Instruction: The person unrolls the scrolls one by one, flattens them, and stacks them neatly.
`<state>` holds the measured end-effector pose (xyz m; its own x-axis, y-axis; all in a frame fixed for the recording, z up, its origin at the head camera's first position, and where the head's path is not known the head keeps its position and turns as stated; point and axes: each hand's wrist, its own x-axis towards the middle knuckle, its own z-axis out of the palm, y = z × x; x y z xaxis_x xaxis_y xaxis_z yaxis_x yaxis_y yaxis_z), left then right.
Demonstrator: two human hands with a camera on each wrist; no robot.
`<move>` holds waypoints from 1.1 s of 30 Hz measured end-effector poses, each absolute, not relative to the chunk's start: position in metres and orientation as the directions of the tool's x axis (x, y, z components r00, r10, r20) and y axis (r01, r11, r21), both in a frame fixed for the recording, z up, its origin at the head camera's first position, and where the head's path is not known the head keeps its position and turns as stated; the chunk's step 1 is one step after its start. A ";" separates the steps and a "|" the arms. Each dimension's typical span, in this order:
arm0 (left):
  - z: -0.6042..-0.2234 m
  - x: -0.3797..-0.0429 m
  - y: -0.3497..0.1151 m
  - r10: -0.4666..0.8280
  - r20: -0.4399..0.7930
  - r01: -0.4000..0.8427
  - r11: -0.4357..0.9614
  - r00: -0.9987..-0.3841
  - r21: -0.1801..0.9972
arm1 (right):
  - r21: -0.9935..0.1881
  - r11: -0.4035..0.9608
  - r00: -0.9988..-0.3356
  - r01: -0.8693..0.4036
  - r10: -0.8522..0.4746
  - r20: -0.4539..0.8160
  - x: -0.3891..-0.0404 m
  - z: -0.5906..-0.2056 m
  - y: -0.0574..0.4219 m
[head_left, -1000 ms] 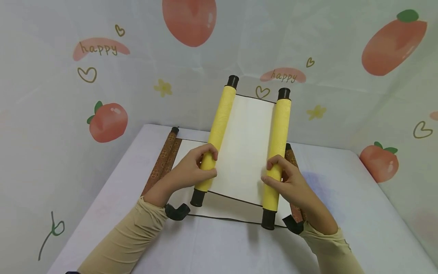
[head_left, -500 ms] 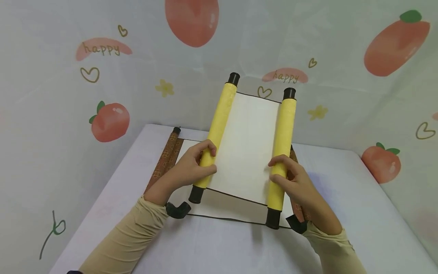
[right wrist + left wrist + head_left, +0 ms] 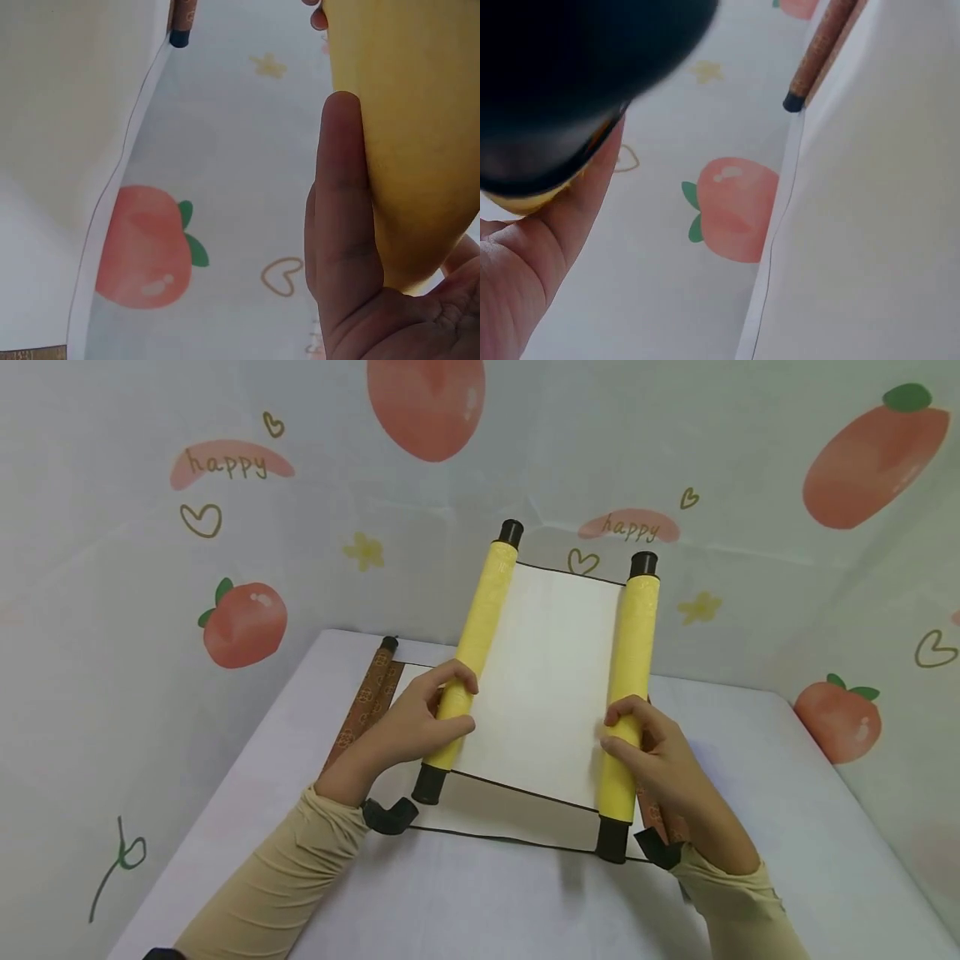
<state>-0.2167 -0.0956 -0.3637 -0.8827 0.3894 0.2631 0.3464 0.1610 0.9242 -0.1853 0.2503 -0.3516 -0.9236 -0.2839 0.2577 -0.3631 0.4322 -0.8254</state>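
A yellow hanging scroll is held partly unrolled and tilted over the table. Its left roller [image 3: 489, 597] is gripped low down by my left hand [image 3: 420, 718], its right roller [image 3: 634, 631] by my right hand [image 3: 663, 747]. Between the rollers stretches a blank white sheet [image 3: 558, 685] with thin dark edges. Black knobs cap all the roller ends; one knob [image 3: 577, 67] fills the upper left of the left wrist view. In the right wrist view, my fingers [image 3: 345, 187] wrap the yellow roll [image 3: 416, 135].
Beneath lies a second scroll, spread open, its white sheet [image 3: 510, 818] largely covered by the yellow one. Its brown patterned left roller [image 3: 363, 702] shows; the right one [image 3: 651, 806] is mostly hidden. A fruit-printed cloth [image 3: 450, 502] hangs behind the white table [image 3: 780, 777].
My right hand has moved right with its yellow roller, so the rollers stand wider apart and more white sheet shows. The left hand has stayed nearly in place.
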 end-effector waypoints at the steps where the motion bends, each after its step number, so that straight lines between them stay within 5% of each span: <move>1: -0.363 -0.216 -0.096 0.387 0.260 0.341 0.159 -0.885 0.927 | -0.828 0.433 -0.926 -0.357 -0.281 0.252 -0.185 -0.351 0.251; 33: -0.356 -0.217 -0.105 0.400 0.250 0.343 0.178 -0.882 0.922 | -0.831 0.410 -0.925 -0.375 -0.229 0.305 -0.188 -0.346 0.264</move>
